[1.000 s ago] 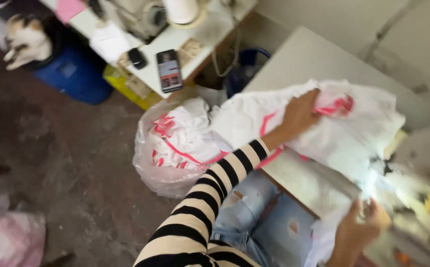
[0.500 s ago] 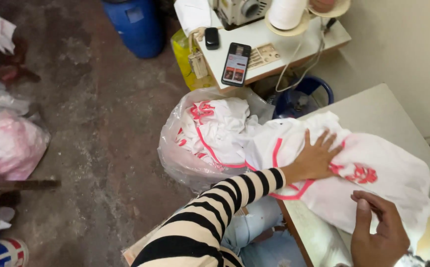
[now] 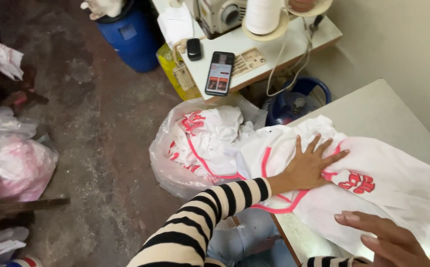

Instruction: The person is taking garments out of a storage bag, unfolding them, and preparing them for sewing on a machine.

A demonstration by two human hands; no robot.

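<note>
A white garment (image 3: 388,183) with pink trim and a pink print lies on the pale table (image 3: 388,106) at the right. My left hand (image 3: 311,165), in a black-and-white striped sleeve, presses flat on it with fingers spread. My right hand (image 3: 385,240) hovers open just above the garment's near edge at the bottom right, holding nothing. Part of the garment hangs off the table toward a clear plastic bag (image 3: 175,168) stuffed with more white and pink cloth (image 3: 210,141) on the floor.
A sewing machine table (image 3: 254,54) stands behind, with a phone (image 3: 219,73), a thread cone (image 3: 262,15) and the machine (image 3: 220,15). Also around are a blue barrel (image 3: 131,37), a blue bucket (image 3: 299,101), and a bag of pink cloth (image 3: 20,163) at left.
The view has swung right and settled over the table. My left hand stays pressed on the garment. My right hand has lifted off the cloth and opened above its near edge.
</note>
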